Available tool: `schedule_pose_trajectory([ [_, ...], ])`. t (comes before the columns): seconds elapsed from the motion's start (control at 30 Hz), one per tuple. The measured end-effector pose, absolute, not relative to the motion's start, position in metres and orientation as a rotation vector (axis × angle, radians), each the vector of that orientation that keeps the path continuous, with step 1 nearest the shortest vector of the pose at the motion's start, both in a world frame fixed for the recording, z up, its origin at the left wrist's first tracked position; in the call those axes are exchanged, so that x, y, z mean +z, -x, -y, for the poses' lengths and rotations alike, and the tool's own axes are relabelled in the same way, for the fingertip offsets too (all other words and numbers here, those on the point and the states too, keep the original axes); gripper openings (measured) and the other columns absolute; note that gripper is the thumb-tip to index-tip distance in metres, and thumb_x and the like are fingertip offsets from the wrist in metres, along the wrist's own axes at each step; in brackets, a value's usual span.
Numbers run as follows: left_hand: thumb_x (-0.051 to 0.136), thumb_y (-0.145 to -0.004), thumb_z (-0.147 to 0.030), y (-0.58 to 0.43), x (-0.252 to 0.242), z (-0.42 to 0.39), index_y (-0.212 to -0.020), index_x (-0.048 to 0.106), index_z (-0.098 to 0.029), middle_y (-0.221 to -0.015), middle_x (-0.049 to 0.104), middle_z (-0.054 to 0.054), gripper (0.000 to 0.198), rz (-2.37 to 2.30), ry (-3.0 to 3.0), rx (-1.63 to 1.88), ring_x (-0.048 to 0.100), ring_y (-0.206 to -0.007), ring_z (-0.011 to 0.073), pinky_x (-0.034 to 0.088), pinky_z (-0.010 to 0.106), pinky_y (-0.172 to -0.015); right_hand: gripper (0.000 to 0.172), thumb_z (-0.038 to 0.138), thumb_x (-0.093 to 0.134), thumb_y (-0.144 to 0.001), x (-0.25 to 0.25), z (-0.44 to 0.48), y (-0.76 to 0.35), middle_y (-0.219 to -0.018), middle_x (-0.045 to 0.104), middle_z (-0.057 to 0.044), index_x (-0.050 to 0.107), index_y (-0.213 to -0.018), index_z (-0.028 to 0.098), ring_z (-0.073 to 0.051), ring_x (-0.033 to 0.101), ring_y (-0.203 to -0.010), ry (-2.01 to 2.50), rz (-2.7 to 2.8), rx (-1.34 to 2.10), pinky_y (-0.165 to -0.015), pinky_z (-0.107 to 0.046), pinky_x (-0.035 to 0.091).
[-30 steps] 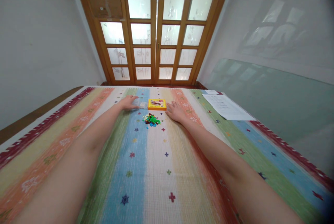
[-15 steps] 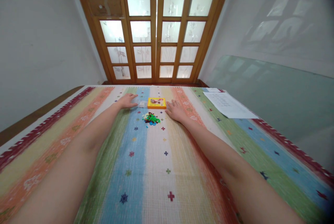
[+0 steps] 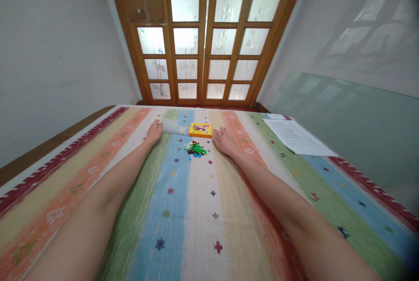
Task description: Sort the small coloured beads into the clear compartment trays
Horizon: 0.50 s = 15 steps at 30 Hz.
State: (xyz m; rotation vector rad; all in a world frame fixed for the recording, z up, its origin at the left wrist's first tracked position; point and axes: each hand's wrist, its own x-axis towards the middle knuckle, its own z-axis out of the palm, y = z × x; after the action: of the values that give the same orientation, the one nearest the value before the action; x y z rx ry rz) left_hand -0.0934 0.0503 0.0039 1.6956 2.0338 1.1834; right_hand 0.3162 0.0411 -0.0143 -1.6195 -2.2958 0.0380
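My left hand [image 3: 154,131] rests at the left end of a clear plastic bag or sleeve [image 3: 171,127], its fingers stretched forward along that edge; no grip on it shows. The plastic lies flat and reaches right to a small yellow box [image 3: 200,130] with a picture on top. Against the right side of the box lies my right hand [image 3: 224,140], palm down with its fingers spread. A heap of small building bricks [image 3: 196,149], green, brown, white and blue, sits just in front of the box.
A striped cloth [image 3: 199,211] covers the table. Printed white sheets [image 3: 297,137] lie toward the right edge. A pale glass panel [image 3: 347,115] leans by the right wall, and wooden doors with glass panes [image 3: 209,41] stand beyond the far edge.
My left hand has shifted left, from over the clear plastic to its left end, so more of the plastic shows. My right hand stays beside the box. The whole view has shifted slightly.
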Motion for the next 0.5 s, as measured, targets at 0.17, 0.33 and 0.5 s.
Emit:
schedule_pose_trajectory([
  [0.17,0.046,-0.102,-0.047,0.0979,0.0022,-0.0509,-0.15,0.053,-0.018,-0.142,0.066,0.018,0.056,-2.034,-1.58,1.155,0.058,-0.138,0.035,0.04,0.05,-0.119,0.06,0.045,0.048,-0.106,-0.0115,-0.0375,-0.3087,-0.17,0.034,-0.017,0.045,-0.162,0.022,-0.037,0.029,-0.158,1.63,2.294,0.005,-0.126,-0.053,0.031],
  [0.33,0.045,-0.104,-0.046,0.0972,0.0001,-0.0521,-0.156,0.048,-0.016,-0.147,0.064,0.019,0.061,-2.093,-1.597,1.076,0.059,-0.138,0.0323,0.041,0.045,-0.119,0.062,0.046,0.047,-0.106,-0.0069,-0.0356,-0.3059,-0.171,0.032,-0.015,0.042,-0.163,0.021,-0.035,0.026,-0.16,1.666,2.3,0.047,-0.128,-0.051,0.028],
  [0.5,0.046,-0.103,-0.045,0.1017,-0.0022,-0.0534,-0.156,0.05,-0.015,-0.141,0.067,0.019,0.06,-2.121,-1.636,1.072,0.064,-0.132,0.0326,0.047,0.045,-0.114,0.062,0.048,0.045,-0.107,-0.0049,-0.0365,-0.306,-0.173,0.03,-0.015,0.042,-0.163,0.022,-0.035,0.023,-0.161,1.671,2.303,0.094,-0.128,-0.051,0.027],
])
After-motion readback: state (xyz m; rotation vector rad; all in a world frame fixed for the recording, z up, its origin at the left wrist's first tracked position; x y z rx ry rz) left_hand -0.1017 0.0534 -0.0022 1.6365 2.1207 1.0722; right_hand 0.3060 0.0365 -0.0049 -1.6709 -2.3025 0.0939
